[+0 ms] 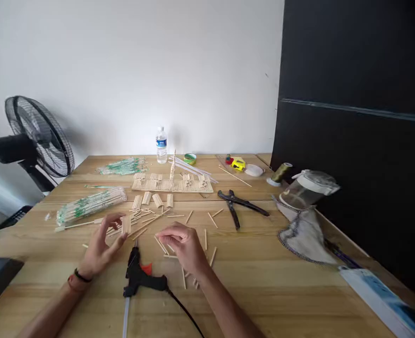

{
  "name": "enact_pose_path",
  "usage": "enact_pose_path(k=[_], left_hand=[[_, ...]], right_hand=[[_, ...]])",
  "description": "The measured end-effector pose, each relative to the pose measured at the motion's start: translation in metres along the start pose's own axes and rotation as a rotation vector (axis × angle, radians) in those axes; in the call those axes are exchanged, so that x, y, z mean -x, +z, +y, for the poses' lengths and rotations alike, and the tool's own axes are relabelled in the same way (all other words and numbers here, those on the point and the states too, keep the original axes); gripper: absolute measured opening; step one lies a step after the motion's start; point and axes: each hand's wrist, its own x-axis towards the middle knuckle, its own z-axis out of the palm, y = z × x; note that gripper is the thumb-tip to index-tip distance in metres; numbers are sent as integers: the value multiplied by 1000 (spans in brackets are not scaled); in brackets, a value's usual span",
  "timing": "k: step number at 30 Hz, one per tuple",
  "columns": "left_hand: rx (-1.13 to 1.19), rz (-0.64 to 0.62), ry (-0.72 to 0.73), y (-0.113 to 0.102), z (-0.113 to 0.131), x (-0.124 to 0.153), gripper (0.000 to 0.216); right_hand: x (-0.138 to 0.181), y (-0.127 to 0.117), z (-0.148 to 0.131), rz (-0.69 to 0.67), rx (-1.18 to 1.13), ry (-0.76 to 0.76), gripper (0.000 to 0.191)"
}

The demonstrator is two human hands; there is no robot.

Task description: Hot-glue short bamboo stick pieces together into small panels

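My left hand pinches a small panel of glued wooden sticks upright between thumb and fingertips, just above the wooden table. My right hand rests knuckles up over loose short sticks, its fingers curled down onto one of them. A black glue gun with an orange trigger lies on the table between my wrists, its cord trailing toward me. More loose sticks are scattered just beyond both hands.
A flat stick mat with small stick assemblies lies farther back, with black pliers to its right. Bags of sticks lie left. A water bottle, tape, thread spool, a jar on cloth and a fan surround.
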Motion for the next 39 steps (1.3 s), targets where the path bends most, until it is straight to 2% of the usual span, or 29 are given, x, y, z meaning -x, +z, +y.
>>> enact_pose_path(k=[3,8,14,19,23,27,33,39], left_hand=[[-22,-3,-20,-10,4,8,38],[-127,-121,-65,-31,7,38,44],[-254,-216,3,-58,3,76,52],[-312,-320,2,-71,-2,90,58],[-318,-377,-4,-73,-6,94,60],[-307,-334,-40,-69,-7,96,55],[-322,-354,-26,-67,-9,99,54],[-301,-387,-69,-64,3,102,54]], right_hand=[[-3,-2,3,0,-21,3,11],[-5,-3,6,-7,-48,-4,13],[-5,-4,5,-12,0,-3,19],[-4,-4,4,-20,88,-22,23],[-2,-2,4,-21,146,-30,26],[-1,-2,5,-17,203,-71,27],[-1,-1,6,-6,273,-146,26],[0,-2,6,-4,296,-189,24]])
